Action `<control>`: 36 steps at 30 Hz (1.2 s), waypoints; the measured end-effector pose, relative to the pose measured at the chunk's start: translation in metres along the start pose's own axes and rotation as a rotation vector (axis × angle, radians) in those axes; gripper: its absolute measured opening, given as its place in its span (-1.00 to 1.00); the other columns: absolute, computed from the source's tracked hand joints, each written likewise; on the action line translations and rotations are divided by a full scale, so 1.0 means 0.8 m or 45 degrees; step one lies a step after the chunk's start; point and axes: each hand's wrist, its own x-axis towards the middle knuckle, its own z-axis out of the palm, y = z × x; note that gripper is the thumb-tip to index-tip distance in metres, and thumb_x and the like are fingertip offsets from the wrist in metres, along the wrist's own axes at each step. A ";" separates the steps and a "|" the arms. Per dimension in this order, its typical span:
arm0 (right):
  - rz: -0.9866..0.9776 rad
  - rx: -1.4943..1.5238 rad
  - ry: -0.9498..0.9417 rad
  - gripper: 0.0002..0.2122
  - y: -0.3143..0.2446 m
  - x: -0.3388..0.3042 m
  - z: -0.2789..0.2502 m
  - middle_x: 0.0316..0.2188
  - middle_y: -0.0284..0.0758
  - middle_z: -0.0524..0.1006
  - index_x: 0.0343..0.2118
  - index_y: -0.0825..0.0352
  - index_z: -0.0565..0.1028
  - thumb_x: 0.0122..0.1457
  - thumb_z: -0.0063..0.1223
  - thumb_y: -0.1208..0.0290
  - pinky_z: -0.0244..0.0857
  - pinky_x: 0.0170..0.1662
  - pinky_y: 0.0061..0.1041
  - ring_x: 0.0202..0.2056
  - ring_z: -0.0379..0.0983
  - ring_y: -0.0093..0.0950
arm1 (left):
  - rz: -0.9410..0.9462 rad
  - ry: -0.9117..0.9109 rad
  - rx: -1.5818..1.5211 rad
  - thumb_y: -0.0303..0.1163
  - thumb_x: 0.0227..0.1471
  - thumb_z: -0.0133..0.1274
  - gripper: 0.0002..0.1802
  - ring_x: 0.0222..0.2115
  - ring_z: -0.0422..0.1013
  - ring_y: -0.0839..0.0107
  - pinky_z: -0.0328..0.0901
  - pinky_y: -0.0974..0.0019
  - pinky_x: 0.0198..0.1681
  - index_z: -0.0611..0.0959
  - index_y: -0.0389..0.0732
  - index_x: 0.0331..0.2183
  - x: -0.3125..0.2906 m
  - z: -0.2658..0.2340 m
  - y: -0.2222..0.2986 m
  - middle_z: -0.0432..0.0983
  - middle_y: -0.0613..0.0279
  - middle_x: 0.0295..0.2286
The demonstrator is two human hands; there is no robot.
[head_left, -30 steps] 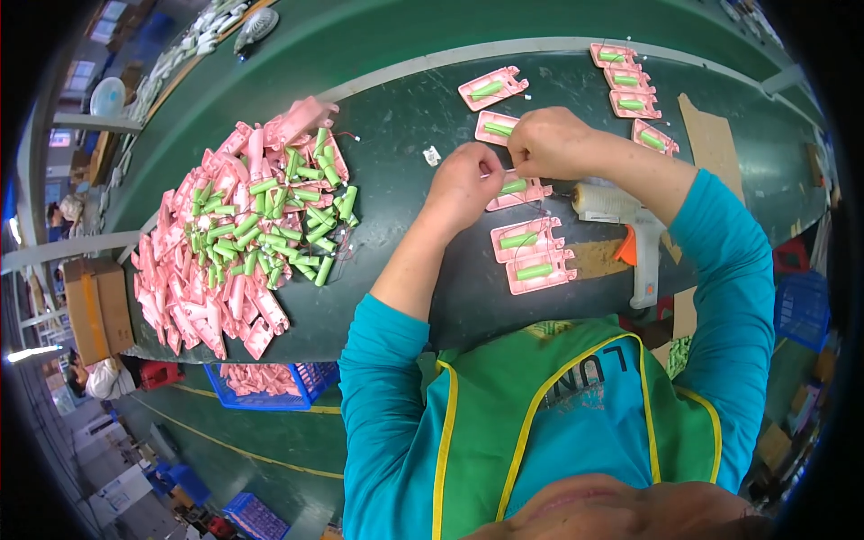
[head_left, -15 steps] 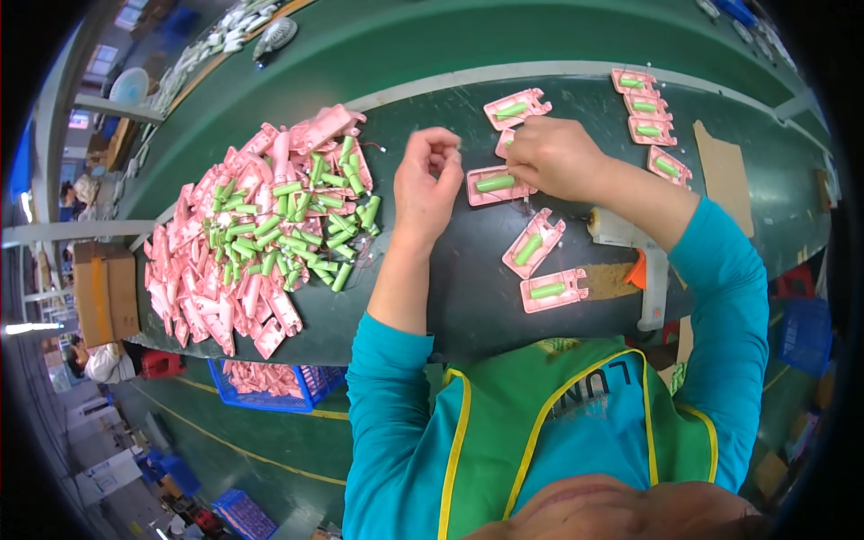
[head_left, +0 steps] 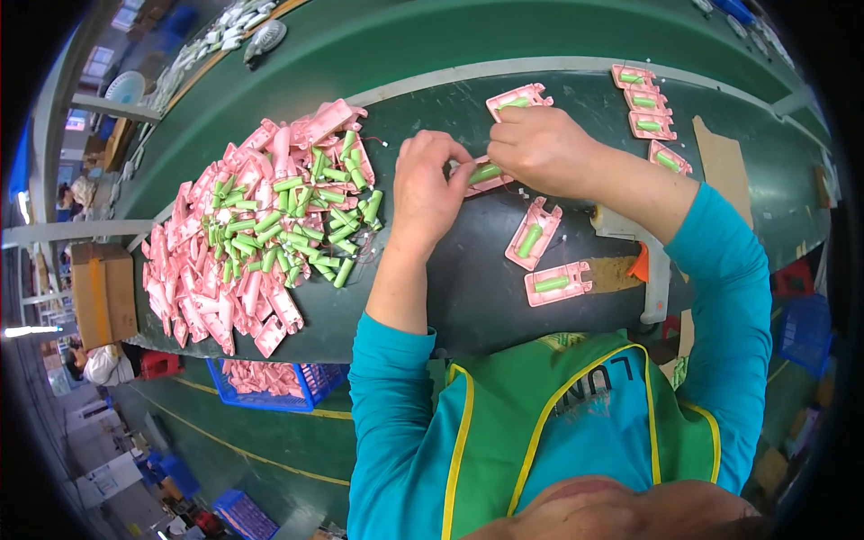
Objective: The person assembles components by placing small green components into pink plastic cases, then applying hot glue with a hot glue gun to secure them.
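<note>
Both hands meet over one pink tray (head_left: 490, 180) on the dark surface (head_left: 468, 297): the left hand (head_left: 430, 191) has its fingers curled and pinching at the near end of a green cell (head_left: 484, 172), while the right hand (head_left: 540, 148) closes over the tray's far end and steadies it. From where I stand the cell looks half seated, so I'd judge the fitting step is in hand, and the next move calls for a firm press to bed the cell flat without snagging the thin wires. Just beside, two finished trays (head_left: 544, 256) lie with cells in; more trays (head_left: 643, 101) sit along the far edge. Off to the left a heap (head_left: 256, 225) of pink trays and loose green cells waits.
</note>
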 end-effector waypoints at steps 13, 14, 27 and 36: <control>0.470 0.161 -0.099 -0.92 0.004 0.007 0.012 -0.52 -0.35 0.54 -0.59 0.25 0.52 -0.07 0.15 0.39 0.40 -0.31 -0.32 -0.33 0.50 -0.32 | 0.136 0.347 -0.223 -0.56 -0.07 0.12 -0.83 -0.30 0.35 0.28 0.25 0.25 -0.22 0.48 -0.24 -0.37 0.000 0.031 -0.024 0.41 0.16 -0.33; 0.488 0.176 -0.136 -0.92 0.004 0.011 0.016 -0.50 -0.36 0.57 -0.58 0.24 0.54 -0.06 0.13 0.38 0.40 -0.28 -0.31 -0.29 0.51 -0.33 | -0.096 0.316 -0.581 -0.56 -0.02 0.10 -0.86 -0.32 0.35 0.35 0.26 0.31 -0.23 0.47 -0.25 -0.37 -0.005 0.035 -0.035 0.40 0.19 -0.34; 0.698 0.277 -0.195 -0.90 -0.003 0.052 0.035 -0.46 -0.28 0.59 -0.53 0.25 0.57 -0.01 0.07 0.37 0.39 -0.29 -0.19 -0.31 0.53 -0.23 | -0.206 0.650 -1.297 -0.62 0.08 0.07 -0.72 -0.37 0.39 0.51 0.32 0.44 -0.26 0.42 -0.25 -0.15 -0.025 -0.036 -0.064 0.47 0.21 -0.37; 0.780 0.206 -0.363 -0.86 0.015 0.032 0.072 -0.46 -0.24 0.59 -0.48 0.24 0.58 0.05 0.03 0.34 0.39 -0.26 -0.17 -0.32 0.54 -0.20 | -0.346 0.538 -1.167 -0.55 0.17 -0.07 -0.85 -0.47 0.36 0.60 0.28 0.52 -0.35 0.59 -0.32 -0.25 -0.028 -0.036 -0.066 0.45 0.33 -0.49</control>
